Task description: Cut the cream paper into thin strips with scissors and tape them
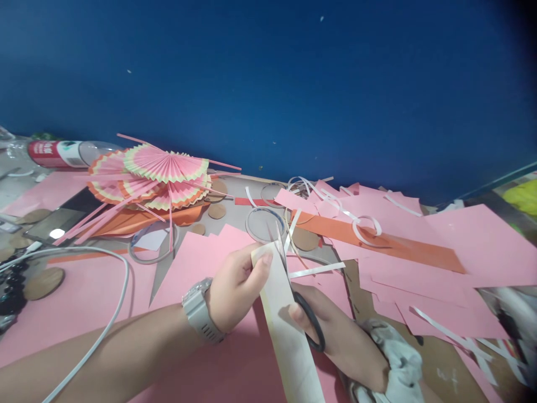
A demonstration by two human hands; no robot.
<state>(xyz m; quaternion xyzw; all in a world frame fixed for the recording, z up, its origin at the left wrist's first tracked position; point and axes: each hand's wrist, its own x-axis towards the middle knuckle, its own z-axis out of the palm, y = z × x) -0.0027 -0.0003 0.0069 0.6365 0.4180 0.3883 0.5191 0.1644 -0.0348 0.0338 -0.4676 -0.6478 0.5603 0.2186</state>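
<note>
Scissors (pixel 312 318) with black handles sat in the right hand (pixel 335 327), fingers through the loops, their narrowly parted blades at the upper edge of a long whitish paper strip (pixel 289 350). The left hand (pixel 235 288) pinched that strip near its top end, thumb on its face, so that it slanted down toward the near edge of view, above pink sheets (pixel 482 240) spread over the counter. A grey watch (pixel 202 311) circled the left wrist, a pale scrunchie (pixel 398 361) the right. Pleated paper fans (pixel 168 165) lay beyond the left hand, beside a plastic bottle (pixel 54 154); an orange strip (pixel 419 252) crossed pink sheets on the right
</note>
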